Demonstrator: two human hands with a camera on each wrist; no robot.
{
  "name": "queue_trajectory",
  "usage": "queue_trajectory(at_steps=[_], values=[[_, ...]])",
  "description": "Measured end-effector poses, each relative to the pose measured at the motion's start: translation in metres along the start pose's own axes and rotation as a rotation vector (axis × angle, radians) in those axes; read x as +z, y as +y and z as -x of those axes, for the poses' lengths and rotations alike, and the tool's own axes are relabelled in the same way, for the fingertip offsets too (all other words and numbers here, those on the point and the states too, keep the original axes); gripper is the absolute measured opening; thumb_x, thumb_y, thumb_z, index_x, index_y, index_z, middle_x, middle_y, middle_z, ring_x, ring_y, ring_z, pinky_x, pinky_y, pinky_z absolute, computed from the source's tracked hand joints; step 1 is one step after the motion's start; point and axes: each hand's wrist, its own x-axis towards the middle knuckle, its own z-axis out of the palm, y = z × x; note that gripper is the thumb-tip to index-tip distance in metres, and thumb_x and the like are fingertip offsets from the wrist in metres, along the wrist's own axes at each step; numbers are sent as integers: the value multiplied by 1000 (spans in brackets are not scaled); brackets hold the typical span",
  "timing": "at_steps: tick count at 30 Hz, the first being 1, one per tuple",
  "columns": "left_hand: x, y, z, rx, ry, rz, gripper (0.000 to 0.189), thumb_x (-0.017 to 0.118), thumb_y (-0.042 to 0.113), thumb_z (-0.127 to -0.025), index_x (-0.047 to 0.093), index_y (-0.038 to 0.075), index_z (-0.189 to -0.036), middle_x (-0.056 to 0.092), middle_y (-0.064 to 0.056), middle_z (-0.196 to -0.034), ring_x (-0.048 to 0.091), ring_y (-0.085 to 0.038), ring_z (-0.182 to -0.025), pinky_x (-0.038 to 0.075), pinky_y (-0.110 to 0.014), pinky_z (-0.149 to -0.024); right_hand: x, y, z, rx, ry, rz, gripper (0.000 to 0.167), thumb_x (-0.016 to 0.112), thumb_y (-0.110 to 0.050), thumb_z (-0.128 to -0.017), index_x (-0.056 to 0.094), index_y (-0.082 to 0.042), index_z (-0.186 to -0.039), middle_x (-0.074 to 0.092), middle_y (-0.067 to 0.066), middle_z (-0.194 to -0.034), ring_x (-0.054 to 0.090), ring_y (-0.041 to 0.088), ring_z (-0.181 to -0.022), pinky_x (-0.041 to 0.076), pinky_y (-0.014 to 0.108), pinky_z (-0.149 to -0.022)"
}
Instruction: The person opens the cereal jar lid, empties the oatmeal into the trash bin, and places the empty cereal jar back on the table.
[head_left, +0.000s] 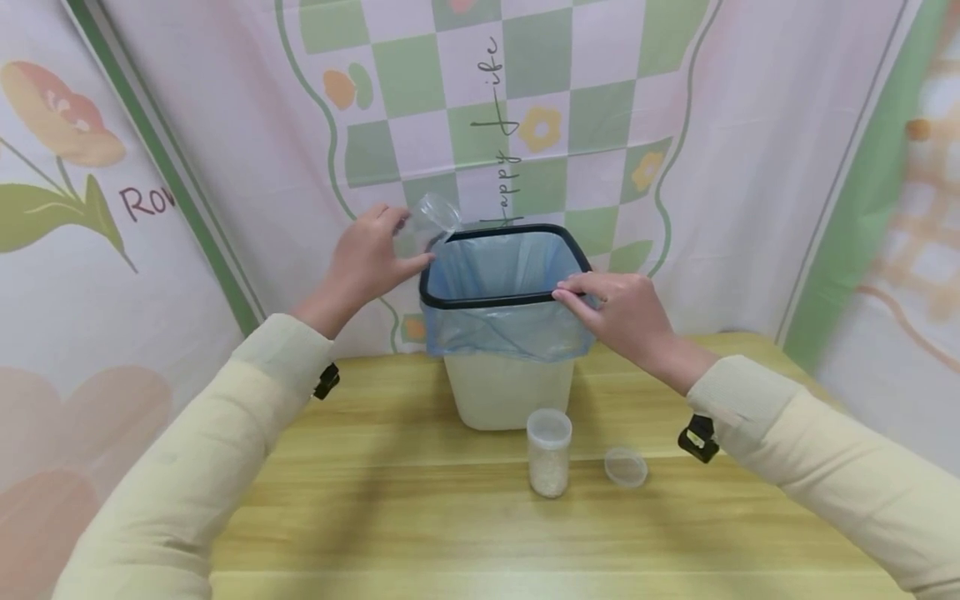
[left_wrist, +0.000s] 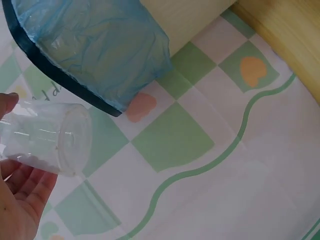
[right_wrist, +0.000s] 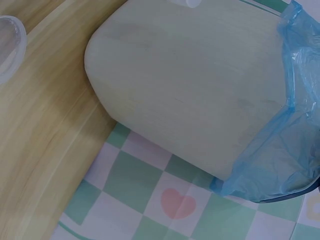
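Observation:
A clear plastic jar (head_left: 429, 223) is tilted in the grip of my left hand (head_left: 369, 254), beside the left rim of the trash bin (head_left: 504, 392); it looks see-through in the left wrist view, with nothing visible inside. The pale bin stands upright, its black rim ring (head_left: 491, 302) over a blue bag (head_left: 510, 333) that hangs down outside. At the front right corner, my right hand (head_left: 626, 312) pinches the rim with thumb and fingertips. In the right wrist view, that hand is out of sight, and the bin's side (right_wrist: 175, 90) fills the middle.
In front of the bin, a second clear jar (head_left: 549, 454) holds white grains and stands upright on the wooden table (head_left: 420, 533). A round clear lid (head_left: 626, 467) lies flat to its right. Behind the bin hangs a green-checked cloth (head_left: 536, 50).

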Motion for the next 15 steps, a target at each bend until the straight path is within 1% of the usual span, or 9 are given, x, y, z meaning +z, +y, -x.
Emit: queue_trajectory(at_steps=[7,12,15], values=[[0,-6,12,-63,73,145,53,79,29,-82,59,-3,-120,57,-15,-100,54,-30,-91,47,-41,-78,0,0,0,-2,0,-1,11,79,-13,-81,77,-5,-88,74,8,-84,69,22,-70,55,36,-57],[0,-10,20,-135,111,260,52,80,28,-81,61,-2,-119,60,-14,-101,57,-26,-91,50,-38,-83,-1,0,-1,-7,3,0,12,79,-12,-81,77,-4,-88,73,9,-84,70,23,-70,55,37,-58],[-1,-12,26,-195,122,323,54,81,30,-80,61,-1,-120,61,-13,-102,58,-24,-91,52,-36,-85,0,0,-1,-7,2,-4,11,79,-12,-81,77,-4,-88,73,9,-83,70,23,-70,55,37,-58]])
